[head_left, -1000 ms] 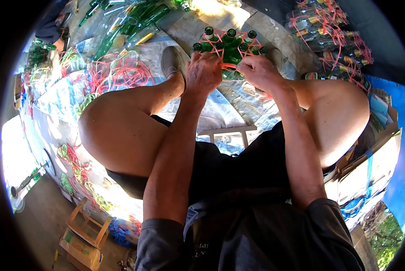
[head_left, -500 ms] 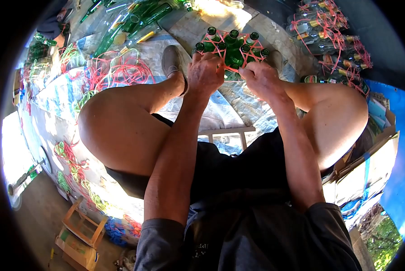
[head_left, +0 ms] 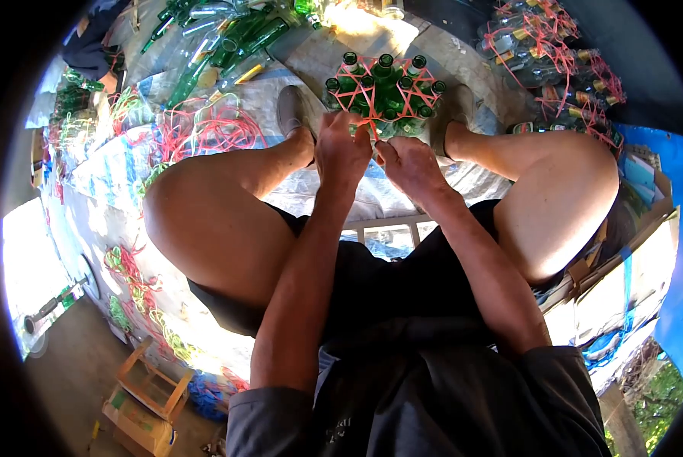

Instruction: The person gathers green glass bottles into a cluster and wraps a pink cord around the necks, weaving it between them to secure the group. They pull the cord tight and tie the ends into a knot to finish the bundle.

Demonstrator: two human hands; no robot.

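Observation:
Several green glass bottles [head_left: 385, 74] stand upright in a tight cluster between my feet, with pink plastic string [head_left: 425, 89] laced in a criss-cross around their necks. On the near side of the cluster, my left hand [head_left: 342, 150] is closed on the string at the front edge. My right hand [head_left: 411, 166] is closed just right of it, pinching the string too. A short stretch of string [head_left: 371, 129] runs from the bottles to my fingers. The exact grip of the fingertips is partly hidden.
Loose green and clear bottles [head_left: 239, 46] lie at the upper left, near tangled pink string [head_left: 204, 129]. String-tied clear bottles [head_left: 536, 46] are piled at the upper right. A wooden stool [head_left: 147, 388] is at the lower left; cardboard [head_left: 623, 259] stands by my right knee.
Both hands have moved back toward me from the bottles, and the right has come closer to the left. The string between the hands and the bottles is now more visible.

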